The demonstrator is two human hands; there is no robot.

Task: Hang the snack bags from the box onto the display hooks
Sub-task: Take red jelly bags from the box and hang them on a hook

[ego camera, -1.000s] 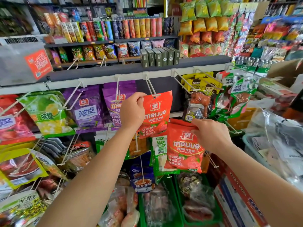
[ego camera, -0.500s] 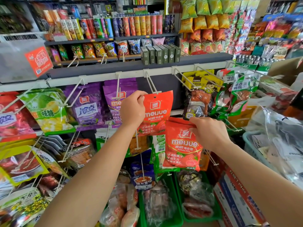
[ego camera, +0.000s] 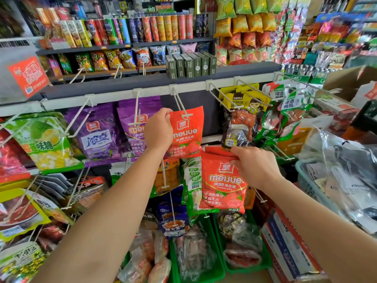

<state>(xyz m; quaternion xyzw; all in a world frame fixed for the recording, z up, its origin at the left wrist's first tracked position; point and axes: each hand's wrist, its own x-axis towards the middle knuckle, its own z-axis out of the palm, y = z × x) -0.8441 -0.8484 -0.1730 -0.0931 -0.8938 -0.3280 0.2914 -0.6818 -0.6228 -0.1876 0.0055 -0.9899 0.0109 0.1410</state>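
Crowded snack shelves face me. My left hand point(ego camera: 158, 129) pinches the upper bag point(ego camera: 186, 133) at the hook point(ego camera: 179, 103), beside purple bags point(ego camera: 130, 131). My right hand point(ego camera: 255, 168) grips the lower bag point(ego camera: 222, 186). 2 green bins point(ego camera: 221, 260) below hold wrapped snacks.

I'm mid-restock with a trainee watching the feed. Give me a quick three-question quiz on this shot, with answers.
1. True or false: the right hand holds nothing.
2. The left hand holds the upper red bag up to: A) the white hook; B) a green bin; C) a cardboard box.
3. Fill in: the neighbouring bags hanging just left of that hook are ____.
Key: 1 false, it grips the lower red bag; 2 A; 3 purple.
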